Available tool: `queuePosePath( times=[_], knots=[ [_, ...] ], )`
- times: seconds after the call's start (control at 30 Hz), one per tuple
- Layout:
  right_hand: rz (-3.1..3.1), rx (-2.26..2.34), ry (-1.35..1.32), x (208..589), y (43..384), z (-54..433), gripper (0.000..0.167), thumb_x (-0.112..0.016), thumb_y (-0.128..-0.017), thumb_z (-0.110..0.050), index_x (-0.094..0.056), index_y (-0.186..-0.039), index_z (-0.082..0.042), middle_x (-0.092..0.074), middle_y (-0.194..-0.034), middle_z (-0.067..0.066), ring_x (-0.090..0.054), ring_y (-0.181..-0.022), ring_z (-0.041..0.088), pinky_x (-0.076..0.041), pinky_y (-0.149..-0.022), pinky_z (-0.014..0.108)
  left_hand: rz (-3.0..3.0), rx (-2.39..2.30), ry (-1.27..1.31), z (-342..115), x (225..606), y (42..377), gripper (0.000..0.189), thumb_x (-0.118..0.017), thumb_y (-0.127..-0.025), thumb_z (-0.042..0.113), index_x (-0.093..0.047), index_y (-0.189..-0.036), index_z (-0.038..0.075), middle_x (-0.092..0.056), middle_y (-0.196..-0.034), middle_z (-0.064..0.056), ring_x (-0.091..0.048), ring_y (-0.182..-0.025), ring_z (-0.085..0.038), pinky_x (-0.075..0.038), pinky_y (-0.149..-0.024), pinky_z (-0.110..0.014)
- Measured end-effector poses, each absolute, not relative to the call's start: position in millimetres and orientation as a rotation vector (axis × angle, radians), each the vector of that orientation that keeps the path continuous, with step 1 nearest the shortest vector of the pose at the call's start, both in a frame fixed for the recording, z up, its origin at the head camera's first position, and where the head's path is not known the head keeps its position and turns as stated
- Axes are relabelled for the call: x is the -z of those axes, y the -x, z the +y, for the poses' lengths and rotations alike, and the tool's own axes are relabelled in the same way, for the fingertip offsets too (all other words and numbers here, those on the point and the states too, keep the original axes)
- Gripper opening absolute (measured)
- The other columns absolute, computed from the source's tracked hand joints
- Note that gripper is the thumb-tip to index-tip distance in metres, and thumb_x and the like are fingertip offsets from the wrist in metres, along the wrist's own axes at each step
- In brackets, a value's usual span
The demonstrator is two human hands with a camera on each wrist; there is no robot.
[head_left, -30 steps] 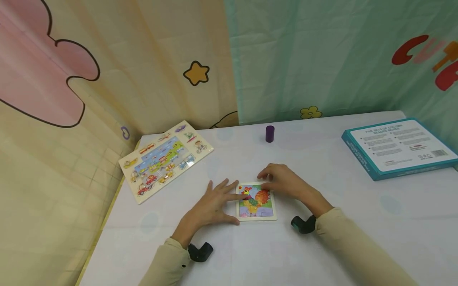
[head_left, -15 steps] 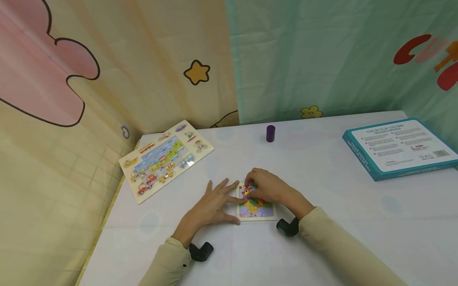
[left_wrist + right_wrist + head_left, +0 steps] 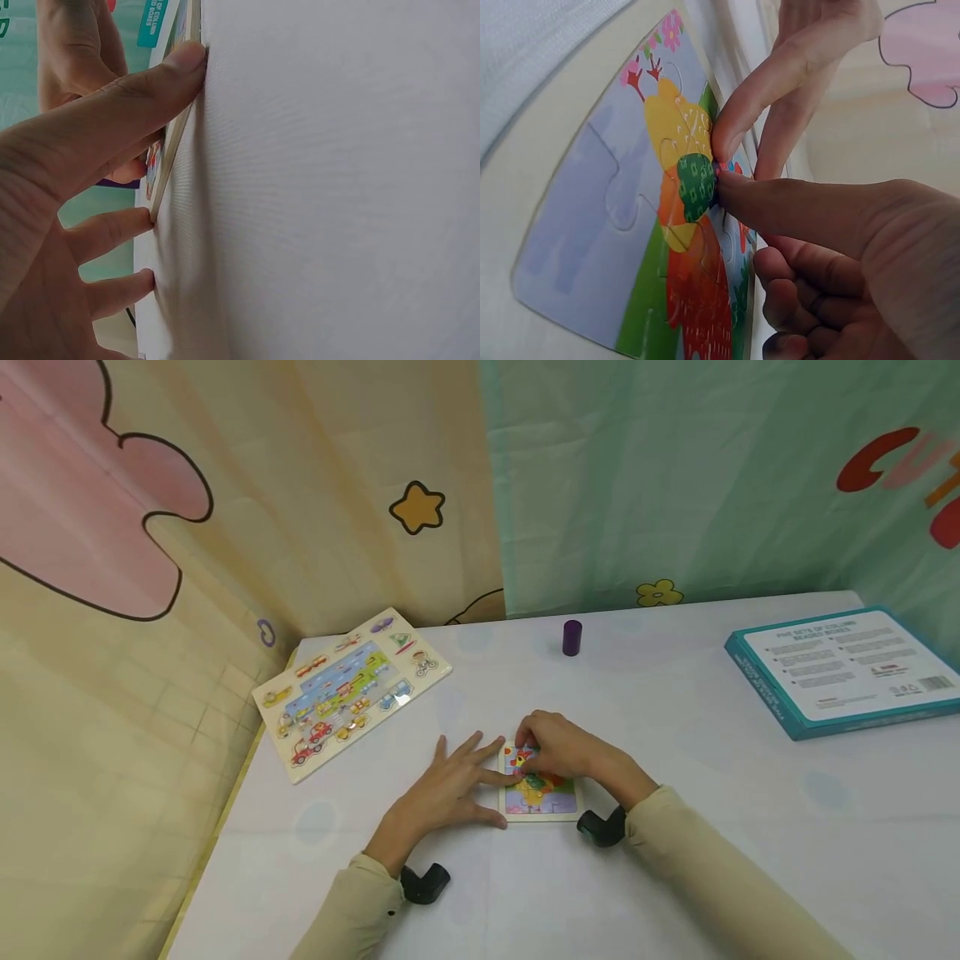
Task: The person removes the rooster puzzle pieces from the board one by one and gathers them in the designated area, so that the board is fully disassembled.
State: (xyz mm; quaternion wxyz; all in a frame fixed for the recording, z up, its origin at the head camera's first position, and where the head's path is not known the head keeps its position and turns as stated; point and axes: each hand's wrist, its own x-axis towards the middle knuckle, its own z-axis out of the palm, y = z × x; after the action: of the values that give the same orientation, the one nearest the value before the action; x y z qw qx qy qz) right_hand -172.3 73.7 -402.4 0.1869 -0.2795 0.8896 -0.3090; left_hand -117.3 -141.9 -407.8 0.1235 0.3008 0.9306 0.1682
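A small square jigsaw puzzle [image 3: 551, 805] of a rooster lies in its pale frame on the table, its pieces fitted together. My left hand [image 3: 444, 788] spreads its fingers at the frame's left side; the index finger reaches onto the picture and the thumb touches the frame's edge in the left wrist view. Over the upper left of the picture, my right hand [image 3: 564, 748] pinches a puzzle piece near the rooster's head between thumb and index finger. In the right wrist view its thumb [image 3: 799, 214] presses beside the left index fingertip; the piece is mostly hidden.
A larger vehicle puzzle board [image 3: 352, 693] lies at the back left. Near the back edge stands a dark purple cylinder [image 3: 572, 638]. A flat teal-edged box [image 3: 847, 672] lies at the right. Curtains [image 3: 660, 485] hang behind the table.
My right hand has moved left from the puzzle's upper right corner to the rooster's head, its thumb and index finger closing there. The left hand has stayed in place.
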Motion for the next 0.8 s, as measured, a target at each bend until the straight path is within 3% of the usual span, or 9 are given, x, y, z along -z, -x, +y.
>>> queuePosePath(
  times=[0.3,0.5,0.8],
  knots=[
    [2.499,0.969,0.765,406.9,176.7,75.2,0.024,-0.082,-0.079,-0.012,-0.066,-0.097,-0.007,-0.059,-0.089,0.0,-0.054,-0.083,0.015,-0.049,-0.075,0.027,2.723,-0.468,-0.871,-141.0,408.1,118.5,0.062,-0.082,-0.071,0.052,-0.067,-0.128,0.034,-0.033,-0.158,-0.003,-0.019,-0.148,-0.035,-0.004,-0.107,-0.075],
    [2.485,1.072,0.763,406.7,176.0,76.7,0.011,-0.076,-0.086,-0.012,-0.066,-0.091,-0.009,-0.061,-0.079,-0.003,-0.055,-0.075,0.013,-0.05,-0.067,0.026,2.716,-0.464,-0.863,-140.7,407.8,118.3,0.062,-0.082,-0.071,0.053,-0.067,-0.127,0.034,-0.033,-0.158,-0.002,-0.019,-0.147,-0.036,-0.007,-0.106,-0.076],
    [2.428,1.213,0.795,406.6,175.9,83.0,0.006,-0.076,-0.087,-0.016,-0.074,-0.091,-0.012,-0.064,-0.078,-0.006,-0.054,-0.074,0.014,-0.048,-0.065,0.026,2.686,-0.482,-0.847,-140.9,406.7,118.4,0.062,-0.081,-0.072,0.053,-0.067,-0.128,0.032,-0.03,-0.159,-0.002,-0.015,-0.148,-0.036,-0.011,-0.106,-0.075]
  ],
)
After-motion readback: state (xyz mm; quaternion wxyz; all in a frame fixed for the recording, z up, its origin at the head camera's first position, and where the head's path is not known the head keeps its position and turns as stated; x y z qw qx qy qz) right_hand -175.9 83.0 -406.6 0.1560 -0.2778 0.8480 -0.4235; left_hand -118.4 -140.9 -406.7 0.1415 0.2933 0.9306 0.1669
